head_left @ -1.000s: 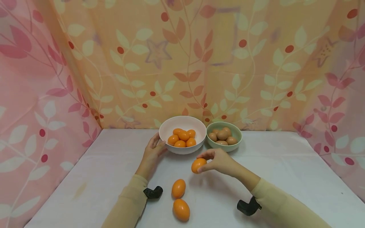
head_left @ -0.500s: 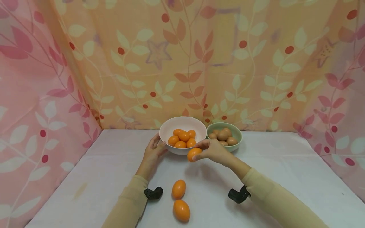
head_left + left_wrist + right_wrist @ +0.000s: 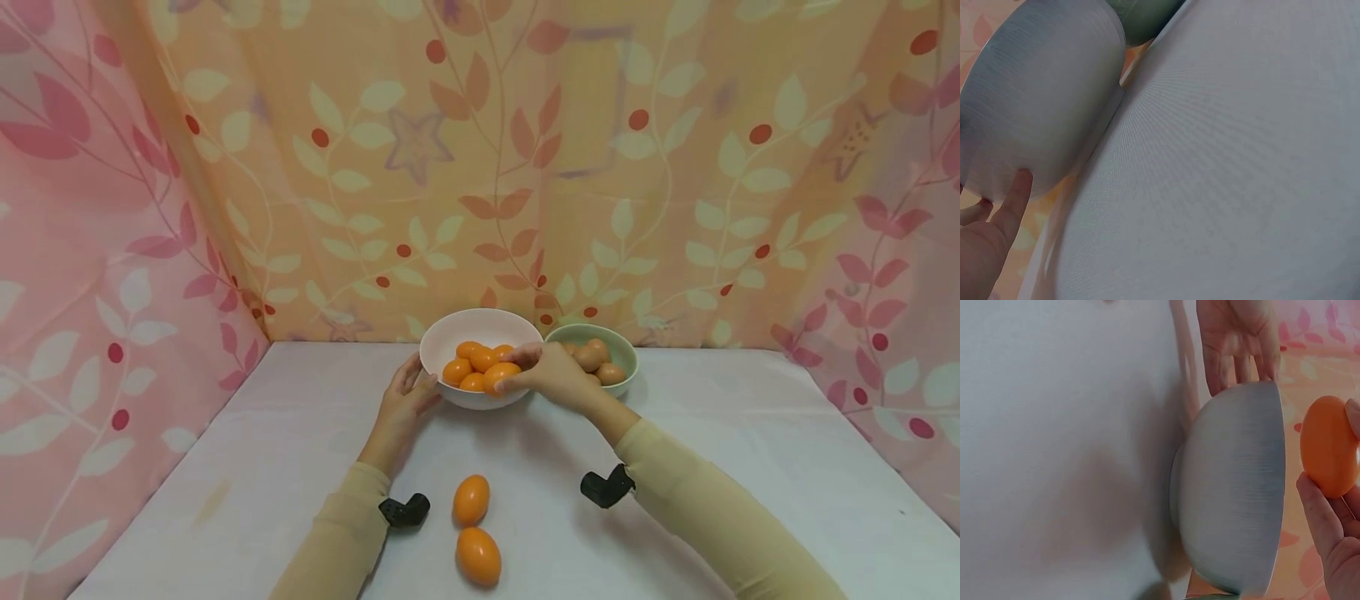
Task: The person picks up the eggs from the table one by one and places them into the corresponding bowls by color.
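Observation:
Between the thumb and fingers of my right hand is an orange egg, pinched above the near rim of the pale pink bowl. Several more orange eggs lie heaped in that bowl. My left hand touches the bowl's left side with its fingers fairly straight, as the right wrist view also shows. Closer to me, a farther orange egg and a nearer orange egg lie on the white tabletop.
A green bowl with several brown eggs stands just right of the pink bowl, partly behind my right hand. A floral curtain hangs behind the table and along both sides.
My right hand has carried the orange egg up and away from me, from above the table in front of the bowls to the pink bowl's rim. The left hand has stayed put.

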`<control>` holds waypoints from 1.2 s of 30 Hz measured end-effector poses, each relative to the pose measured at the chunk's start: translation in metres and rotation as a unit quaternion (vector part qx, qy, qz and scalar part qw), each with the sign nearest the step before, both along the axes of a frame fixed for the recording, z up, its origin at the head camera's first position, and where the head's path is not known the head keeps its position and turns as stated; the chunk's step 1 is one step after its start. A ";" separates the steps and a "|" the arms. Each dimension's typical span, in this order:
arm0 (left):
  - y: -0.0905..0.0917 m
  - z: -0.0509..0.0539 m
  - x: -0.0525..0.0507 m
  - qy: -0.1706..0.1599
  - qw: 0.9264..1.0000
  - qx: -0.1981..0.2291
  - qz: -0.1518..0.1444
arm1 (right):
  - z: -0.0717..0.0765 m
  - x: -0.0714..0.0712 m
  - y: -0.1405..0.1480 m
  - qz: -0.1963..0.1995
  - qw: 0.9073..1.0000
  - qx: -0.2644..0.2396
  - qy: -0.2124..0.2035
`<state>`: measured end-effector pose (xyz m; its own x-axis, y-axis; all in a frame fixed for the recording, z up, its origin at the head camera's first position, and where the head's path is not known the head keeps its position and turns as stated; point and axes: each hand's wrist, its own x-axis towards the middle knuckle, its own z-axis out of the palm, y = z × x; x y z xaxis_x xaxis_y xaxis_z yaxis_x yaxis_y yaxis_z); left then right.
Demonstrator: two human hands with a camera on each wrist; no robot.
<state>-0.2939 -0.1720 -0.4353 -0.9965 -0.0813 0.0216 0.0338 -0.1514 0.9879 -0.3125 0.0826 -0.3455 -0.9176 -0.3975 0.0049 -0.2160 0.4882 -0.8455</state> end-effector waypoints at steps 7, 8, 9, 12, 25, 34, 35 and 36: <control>0.001 0.000 0.001 0.002 1.000 0.004 0.001 | 0.001 -0.011 -0.006 -0.018 0.999 -0.024 -0.014; 0.001 0.000 0.002 0.002 1.000 0.006 0.002 | 0.001 -0.013 -0.006 -0.018 0.999 -0.028 -0.014; 0.001 0.001 0.002 0.003 1.000 0.009 0.002 | 0.000 -0.014 -0.006 -0.018 0.999 -0.032 -0.014; 0.002 0.000 0.002 0.006 1.000 0.015 0.001 | -0.002 -0.018 -0.007 -0.013 0.999 -0.037 -0.013; 0.001 -0.003 0.000 0.013 1.000 0.024 -0.004 | -0.009 -0.035 -0.018 -0.031 0.999 -0.020 -0.012; 0.000 -0.002 0.000 0.019 0.999 0.024 -0.010 | -0.015 -0.041 -0.021 -0.033 0.999 -0.013 -0.004; 0.000 -0.002 0.000 0.020 0.999 0.026 -0.010 | -0.015 -0.040 -0.022 -0.035 0.999 -0.009 -0.003; 0.000 -0.002 0.000 0.023 0.999 0.025 -0.011 | -0.014 -0.040 -0.022 -0.036 0.999 -0.006 -0.003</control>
